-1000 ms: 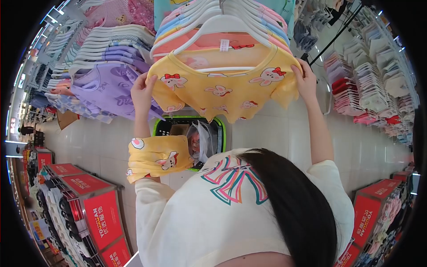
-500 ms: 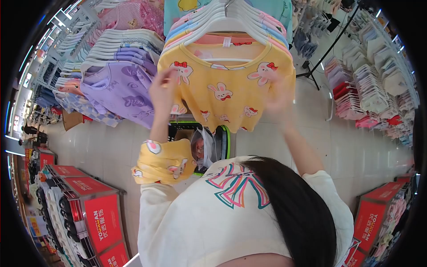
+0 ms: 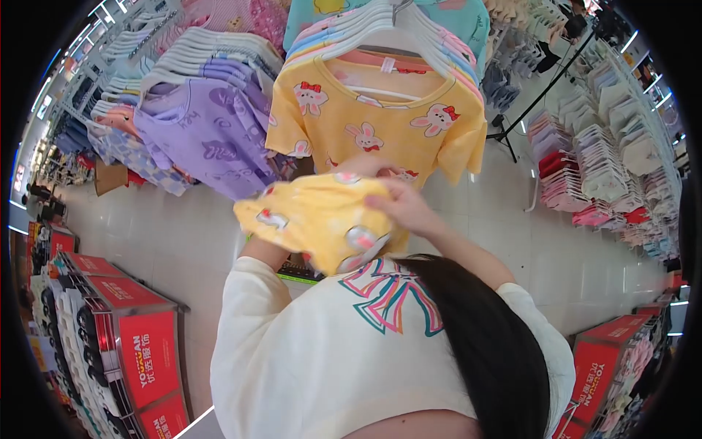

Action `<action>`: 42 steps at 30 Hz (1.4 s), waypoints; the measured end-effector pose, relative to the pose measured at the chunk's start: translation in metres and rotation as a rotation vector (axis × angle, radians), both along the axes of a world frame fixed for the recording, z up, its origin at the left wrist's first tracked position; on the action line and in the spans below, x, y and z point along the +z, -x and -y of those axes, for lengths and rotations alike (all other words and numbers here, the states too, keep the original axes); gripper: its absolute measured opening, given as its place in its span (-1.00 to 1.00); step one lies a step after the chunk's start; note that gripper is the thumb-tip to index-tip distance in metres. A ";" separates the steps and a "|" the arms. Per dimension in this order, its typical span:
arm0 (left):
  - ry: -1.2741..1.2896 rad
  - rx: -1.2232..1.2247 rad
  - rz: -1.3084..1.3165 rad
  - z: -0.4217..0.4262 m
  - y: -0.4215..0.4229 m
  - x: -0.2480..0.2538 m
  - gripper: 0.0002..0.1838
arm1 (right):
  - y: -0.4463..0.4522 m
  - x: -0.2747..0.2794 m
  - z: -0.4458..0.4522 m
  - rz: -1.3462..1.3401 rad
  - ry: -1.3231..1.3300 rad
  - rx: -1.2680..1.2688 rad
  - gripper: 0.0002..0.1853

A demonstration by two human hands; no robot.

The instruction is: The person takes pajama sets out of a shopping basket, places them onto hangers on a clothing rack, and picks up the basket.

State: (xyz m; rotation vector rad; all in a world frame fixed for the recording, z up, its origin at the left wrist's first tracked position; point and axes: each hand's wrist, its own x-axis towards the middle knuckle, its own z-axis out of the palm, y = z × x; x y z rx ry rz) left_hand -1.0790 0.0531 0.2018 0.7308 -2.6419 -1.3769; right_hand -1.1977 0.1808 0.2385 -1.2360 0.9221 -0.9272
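Note:
A yellow shirt with rabbit prints (image 3: 380, 132) hangs on a white hanger at the front of a rack. Below its neckline, a bunched yellow rabbit-print garment (image 3: 307, 212) lies over my left forearm. My right hand (image 3: 404, 206) grips the right edge of this garment, its fingers closed on the cloth. My left hand (image 3: 363, 165) is close behind the garment, in front of the hanging shirt; its fingers are mostly hidden and blurred.
Purple shirts (image 3: 208, 132) hang at the left. A basket (image 3: 298, 274) on the floor is mostly covered by the garment and arm. Red display stands (image 3: 150, 358) flank me. A black tripod (image 3: 515, 135) and racks of clothes (image 3: 603, 146) are at the right.
Both hands have left the hanging shirt's sleeves and come together lower down. My right hand has taken hold of the garment on my left forearm, which has moved right and up.

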 end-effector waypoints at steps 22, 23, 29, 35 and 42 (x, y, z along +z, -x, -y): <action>-0.265 -0.022 -0.284 -0.093 -0.014 0.063 -0.59 | 0.061 0.005 -0.038 0.171 0.016 -0.273 -0.65; -0.194 -0.048 -0.321 -0.094 -0.012 0.061 -0.60 | 0.059 0.005 -0.039 0.130 0.085 -0.328 -0.65; -0.184 0.421 -0.712 -0.111 -0.007 0.064 -0.39 | 0.045 0.023 -0.043 0.043 0.285 -0.575 -0.56; -0.203 0.383 -0.877 -0.121 -0.004 0.054 -0.45 | 0.030 0.039 -0.046 -0.180 0.440 -0.592 -0.40; -0.479 0.274 -0.783 -0.111 -0.021 0.058 -0.53 | 0.041 0.048 -0.053 -0.098 0.113 -0.423 -0.55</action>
